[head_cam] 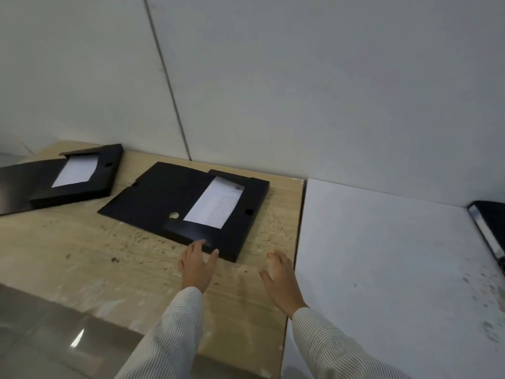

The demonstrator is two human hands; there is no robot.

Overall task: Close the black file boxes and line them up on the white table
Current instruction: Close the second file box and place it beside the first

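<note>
The nearer black file box (188, 206) lay open on the wooden table (82, 255), long axis running away rightward. Your left hand (197, 265), fingers spread, touched its near flap; your right hand (281, 280) hovered spread, empty, just beside.

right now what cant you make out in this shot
Head view only:
- Far-left file box: its left part is cut off by the frame edge.
- Black object on the white table: mostly cut off at the right edge; unclear what it is.
- Sheet in the near file box: print too small to read.
- Left hand fingertips: contact with the box unclear.
</note>
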